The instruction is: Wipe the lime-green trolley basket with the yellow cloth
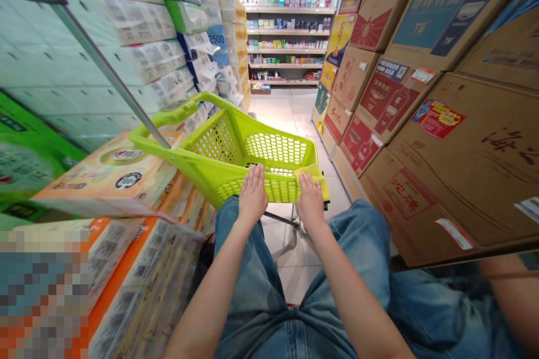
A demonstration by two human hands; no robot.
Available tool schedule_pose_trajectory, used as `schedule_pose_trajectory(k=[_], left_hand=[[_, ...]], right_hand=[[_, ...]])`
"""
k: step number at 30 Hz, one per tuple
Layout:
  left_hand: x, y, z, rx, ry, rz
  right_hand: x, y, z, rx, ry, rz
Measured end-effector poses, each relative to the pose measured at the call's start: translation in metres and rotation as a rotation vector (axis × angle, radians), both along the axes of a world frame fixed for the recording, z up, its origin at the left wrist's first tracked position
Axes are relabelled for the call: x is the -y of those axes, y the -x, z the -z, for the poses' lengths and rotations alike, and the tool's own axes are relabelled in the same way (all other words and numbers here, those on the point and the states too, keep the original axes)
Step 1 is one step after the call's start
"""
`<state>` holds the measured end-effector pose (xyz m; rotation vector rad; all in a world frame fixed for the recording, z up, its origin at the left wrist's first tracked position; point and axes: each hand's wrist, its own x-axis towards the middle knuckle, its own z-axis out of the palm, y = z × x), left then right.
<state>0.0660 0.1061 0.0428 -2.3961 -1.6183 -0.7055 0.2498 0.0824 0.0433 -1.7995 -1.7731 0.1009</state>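
A lime-green rolling shopping basket [269, 154] with perforated walls stands tilted before my knees. Its long metal pull handle [113, 76] slants up to the left. My left hand [253, 195] lies on the near side wall, fingers stretched out together over the upper edge, holding nothing. At the basket's right corner, my right hand [310, 196] presses a yellow cloth [322, 182] against the rim, with its fingers bent over it. The cloth hides part of that corner. Inside the basket I see no goods, though its floor is partly hidden.
Stacked cardboard cartons [475, 151] line the right side. Wrapped tissue packs [143, 28] rise on the left, with orange-and-white packs [122, 174] lower down. Shelves of small boxes and bottles [290, 28] stand at the aisle's far end. Pale floor tiles [290, 104] run between.
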Motion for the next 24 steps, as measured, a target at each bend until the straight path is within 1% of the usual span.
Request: schedule_pose_trajectory(k=[3,5,6,8,10,13,15,17,19,21,22,24], left_hand=[[-0.001,0.001,0.0,-0.008,0.0,0.003],[-0.001,0.003,0.0,-0.012,0.001,0.004],[-0.001,0.003,0.0,-0.014,0.0,0.004],[-0.001,0.003,0.0,-0.019,0.001,0.004],[-0.001,0.003,0.0,-0.017,-0.003,0.005],[-0.001,0.001,-0.001,-0.003,-0.011,0.003],[-0.002,0.0,0.0,0.007,-0.019,0.002],[-0.003,-0.001,0.001,0.016,-0.029,-0.002],[-0.004,-0.001,0.003,0.025,-0.033,-0.014],[-0.005,-0.002,0.005,0.032,-0.032,-0.026],[-0.005,-0.002,0.005,0.035,-0.031,-0.029],[-0.005,-0.003,0.006,0.036,-0.028,-0.034]], right_hand=[[-0.011,0.05,-0.022,0.05,0.03,-0.11],[-0.018,0.075,-0.031,0.043,0.038,-0.166],[-0.02,0.082,-0.034,0.032,0.037,-0.182],[-0.02,0.084,-0.033,0.013,0.029,-0.213],[-0.016,0.072,-0.026,0.012,0.01,-0.26],[-0.004,0.036,-0.01,0.025,-0.03,-0.288],[0.004,0.006,0.003,0.008,-0.044,-0.244],[0.009,-0.021,0.014,-0.037,-0.05,-0.167],[0.011,-0.04,0.022,-0.087,-0.049,-0.093],[0.012,-0.045,0.022,-0.106,-0.034,-0.032],[0.011,-0.041,0.019,-0.097,-0.021,-0.004],[0.008,-0.021,0.008,-0.05,0.004,0.027]])
